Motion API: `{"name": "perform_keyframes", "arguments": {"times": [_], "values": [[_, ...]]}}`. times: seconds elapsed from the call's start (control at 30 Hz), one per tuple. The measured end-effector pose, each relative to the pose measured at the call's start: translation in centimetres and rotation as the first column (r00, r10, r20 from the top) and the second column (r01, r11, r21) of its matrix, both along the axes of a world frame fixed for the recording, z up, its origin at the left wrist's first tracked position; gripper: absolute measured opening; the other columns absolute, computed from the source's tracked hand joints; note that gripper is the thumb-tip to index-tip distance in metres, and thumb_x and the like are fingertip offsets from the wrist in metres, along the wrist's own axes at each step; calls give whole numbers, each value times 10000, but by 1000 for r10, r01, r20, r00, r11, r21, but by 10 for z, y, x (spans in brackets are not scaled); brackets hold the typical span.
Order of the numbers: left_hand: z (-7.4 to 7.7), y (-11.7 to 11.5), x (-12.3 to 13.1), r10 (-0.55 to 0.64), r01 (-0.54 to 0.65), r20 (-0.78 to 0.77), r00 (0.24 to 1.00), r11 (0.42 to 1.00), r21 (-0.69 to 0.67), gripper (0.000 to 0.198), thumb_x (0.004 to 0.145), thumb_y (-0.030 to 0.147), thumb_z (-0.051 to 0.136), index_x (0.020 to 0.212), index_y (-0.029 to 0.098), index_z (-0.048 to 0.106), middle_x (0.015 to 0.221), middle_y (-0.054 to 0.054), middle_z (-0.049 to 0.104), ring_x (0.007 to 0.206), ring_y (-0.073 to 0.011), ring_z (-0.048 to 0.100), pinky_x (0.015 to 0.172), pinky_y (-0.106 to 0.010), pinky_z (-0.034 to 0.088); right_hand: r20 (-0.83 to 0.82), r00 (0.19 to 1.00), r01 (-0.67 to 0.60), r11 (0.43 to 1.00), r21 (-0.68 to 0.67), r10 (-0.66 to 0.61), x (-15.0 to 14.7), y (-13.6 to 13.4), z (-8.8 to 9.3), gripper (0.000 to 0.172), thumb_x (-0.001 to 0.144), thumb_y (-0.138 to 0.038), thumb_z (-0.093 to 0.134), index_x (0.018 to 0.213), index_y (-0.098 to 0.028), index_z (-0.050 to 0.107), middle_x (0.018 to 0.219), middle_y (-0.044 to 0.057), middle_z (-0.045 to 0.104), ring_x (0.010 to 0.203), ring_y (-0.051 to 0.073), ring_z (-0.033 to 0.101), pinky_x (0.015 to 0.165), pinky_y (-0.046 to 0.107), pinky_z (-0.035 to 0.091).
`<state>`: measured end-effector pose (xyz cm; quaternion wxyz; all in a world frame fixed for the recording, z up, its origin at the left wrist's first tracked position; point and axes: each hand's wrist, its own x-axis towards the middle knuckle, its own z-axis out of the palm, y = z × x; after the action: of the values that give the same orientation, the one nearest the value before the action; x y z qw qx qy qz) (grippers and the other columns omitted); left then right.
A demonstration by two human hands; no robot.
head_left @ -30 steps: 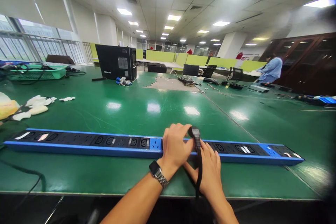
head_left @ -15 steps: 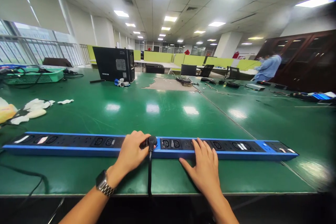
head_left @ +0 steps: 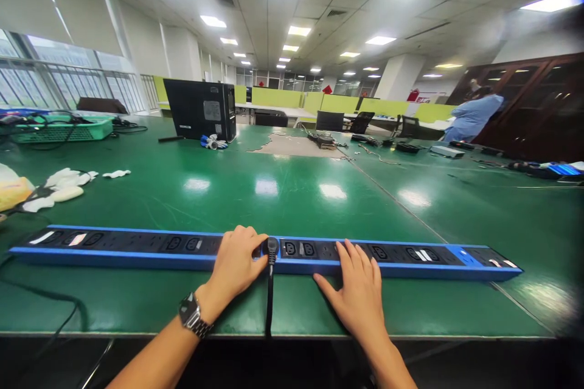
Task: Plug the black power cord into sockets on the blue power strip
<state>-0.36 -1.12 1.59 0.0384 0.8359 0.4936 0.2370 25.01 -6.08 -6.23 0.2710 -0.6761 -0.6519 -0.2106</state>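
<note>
A long blue and black power strip lies across the near edge of the green table. The left hand, with a wristwatch, is closed on a black plug that sits in the strip near its middle. The plug's cable runs back over the table edge. The right hand lies open and flat, fingers spread, resting on the strip's front edge just beside the plug. Farther back stand a computer tower and a green basket.

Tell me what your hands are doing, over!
Left hand pinching black moulded plug at long blue-and-black socket strip. Right hand flat, open, fingers on strip. Plug's black cord trails over green table edge between hands.
</note>
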Motion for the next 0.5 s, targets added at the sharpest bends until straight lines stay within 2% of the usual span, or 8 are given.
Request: {"name": "perform_keyframes", "arguments": {"times": [0.07, 0.23, 0.3, 0.4, 0.5], "values": [[-2, -1, -3, -10, 10, 11, 1000, 1000, -13, 268, 833, 220, 612, 1093, 248, 670, 908, -39, 618, 883, -233, 524, 780, -361, 387, -4, 1000, -5, 1000, 4, 5, 0, 0, 0, 700, 870, -623, 408, 1375, -139, 421, 1414, 159, 478, 1335, 321, 366, 1103, 544, 234], [-10, -4, -4, -50, 46, 68, 996, 997, 57, 572, 769, 305, 733, 1301, 228, 537, 1076, -67, 621, 980, -259, 527, 837, -396, 413, -14, 1000, -12, 1000, 10, 12, 2, -1, -1, 683, 875, -631, 390, 1370, -163, 437, 1421, 142, 479, 1337, 309, 380, 1109, 541, 235], [-12, -4, 1, -35, 25, 128, 991, 997, 79, 486, 780, 328, 736, 1229, 230, 579, 1079, -64, 636, 999, -260, 536, 844, -396, 416, -11, 1000, -18, 1000, 17, 18, 2, 0, -1, 680, 874, -633, 394, 1364, -164, 446, 1421, 141, 480, 1332, 310, 387, 1107, 540, 240], [-10, -2, 10, -28, 13, 215, 976, 997, 73, 232, 801, 292, 721, 1008, 218, 649, 994, -44, 672, 966, -246, 566, 822, -378, 422, 0, 1000, -14, 1000, 20, 14, 3, -1, -1, 675, 872, -628, 405, 1355, -158, 457, 1416, 141, 485, 1325, 313, 394, 1102, 541, 251], [0, 3, 11, -28, -6, 344, 939, 995, 96, 176, 806, 283, 709, 950, 206, 643, 962, -41, 685, 936, -238, 586, 811, -370, 437, 14, 1000, -11, 1000, 17, 11, 4, -1, -1, 666, 876, -623, 401, 1352, -159, 458, 1409, 138, 493, 1321, 313, 398, 1097, 541, 261]]}}
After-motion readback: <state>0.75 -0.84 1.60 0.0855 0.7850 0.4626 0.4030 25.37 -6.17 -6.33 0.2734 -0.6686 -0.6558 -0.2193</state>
